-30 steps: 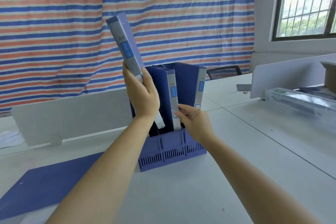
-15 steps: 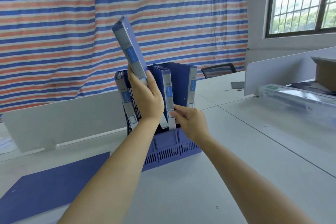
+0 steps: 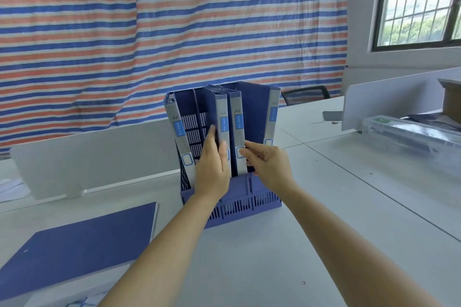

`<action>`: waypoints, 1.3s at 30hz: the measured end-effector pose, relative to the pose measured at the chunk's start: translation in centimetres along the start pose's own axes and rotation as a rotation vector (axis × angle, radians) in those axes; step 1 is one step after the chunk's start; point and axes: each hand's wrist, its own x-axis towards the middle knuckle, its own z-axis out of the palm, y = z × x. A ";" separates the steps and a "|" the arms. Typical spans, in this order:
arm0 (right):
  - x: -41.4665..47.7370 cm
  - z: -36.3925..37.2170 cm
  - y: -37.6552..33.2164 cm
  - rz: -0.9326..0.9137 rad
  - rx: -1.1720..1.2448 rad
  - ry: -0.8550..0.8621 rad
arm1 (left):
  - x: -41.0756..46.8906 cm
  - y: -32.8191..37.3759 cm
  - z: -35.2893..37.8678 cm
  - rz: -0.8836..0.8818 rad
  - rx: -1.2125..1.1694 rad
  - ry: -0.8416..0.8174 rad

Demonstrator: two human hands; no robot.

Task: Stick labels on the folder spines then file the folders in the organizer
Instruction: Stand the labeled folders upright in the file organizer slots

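While the blue slotted organizer (image 3: pixel 232 204) stands on the white tabletop (image 3: pixel 249 269) straight ahead of us, we count four folders upright in it. Each has dark blue covers and a grey spine printed A4 at the top, with a bright blue label (image 3: pixel 179 129) halfway down and a blue-outlined rounded window near the foot. Our leftmost folder (image 3: pixel 174 117) leans with its top tipped to the left, against the organizer's left wall. An open slot shows the grille behind, between it and the second folder (image 3: pixel 222 117). Our left hand (image 3: pixel 212 164) pinches that second folder low down, with straight fingers flat on its blue cover and the thumb laid across the grey spine. Just beside it, close enough to touch, stands the third folder (image 3: pixel 238 122). Our right hand (image 3: pixel 269 164) has its curled fingertips on the lower spine there, over the window. The thumb is hidden, so this looks like a grip, though we cannot be sure. At the right end the fourth folder (image 3: pixel 272 114) stands a slot apart from the third. One more flat folder (image 3: pixel 74 244) lies closed on the tabletop at near left, close to the organizer but not touching it. A white divider panel (image 3: pixel 99 152) runs behind, and a striped tarp (image 3: pixel 174 20) hangs beyond that.
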 end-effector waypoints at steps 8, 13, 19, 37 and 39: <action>-1.6 0.4 -1.0 0.017 -0.100 0.034 | -2.2 0.0 -3.8 0.038 0.066 0.007; -5.2 2.3 -2.7 -0.003 -0.160 0.235 | -5.1 -1.3 -9.7 0.038 0.160 0.090; -10.2 9.1 -3.7 -0.089 -0.181 -0.171 | -10.0 -6.9 -18.2 -0.021 0.462 -0.100; -14.0 22.0 -2.6 -0.223 -0.316 -0.730 | -15.5 -15.9 -24.7 -0.425 0.586 0.186; -13.8 21.7 -2.7 -0.179 -0.221 -0.665 | -15.0 -15.6 -25.1 -0.488 0.520 0.358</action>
